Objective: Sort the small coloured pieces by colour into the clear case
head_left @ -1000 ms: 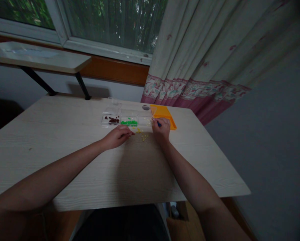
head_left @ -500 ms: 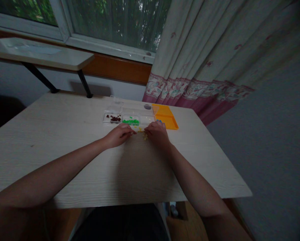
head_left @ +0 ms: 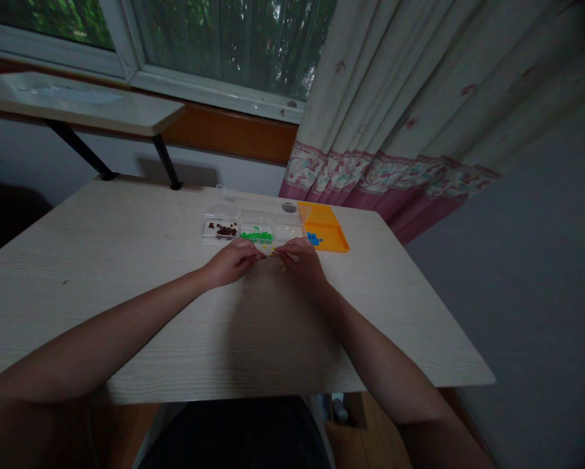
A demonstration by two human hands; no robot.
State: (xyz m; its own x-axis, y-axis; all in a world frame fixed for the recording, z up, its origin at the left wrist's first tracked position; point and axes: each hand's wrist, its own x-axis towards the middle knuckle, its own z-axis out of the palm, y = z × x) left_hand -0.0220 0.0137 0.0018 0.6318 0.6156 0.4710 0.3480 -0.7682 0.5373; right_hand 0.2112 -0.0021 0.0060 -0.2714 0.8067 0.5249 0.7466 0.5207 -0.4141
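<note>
My left hand (head_left: 234, 262) rests on the table with thumb and fingers closed in a pinch. Facing it, my right hand (head_left: 303, 264) is closed too, its fingertips by a few small yellow pieces (head_left: 265, 247). Whatever either pinch holds is too small to make out. Just beyond my hands are clear boxes: one with dark brown pieces (head_left: 227, 231), one with green pieces (head_left: 256, 237), and a third clear box (head_left: 288, 231) at the right with little visible inside. Blue pieces (head_left: 314, 239) lie in an open orange case (head_left: 332, 238) beyond my right hand.
The pale wooden table (head_left: 141, 312) spreads around my arms. A raised shelf (head_left: 92, 107) on black legs stands at the back left. A dark round object (head_left: 289, 208) lies behind the boxes. A curtain (head_left: 370, 130) hangs by the window at the back right.
My right hand has shifted left, closer to my left fingertips, uncovering more of the blue pieces and covering most of the pale yellow ones. My left hand stays nearly in place.
</note>
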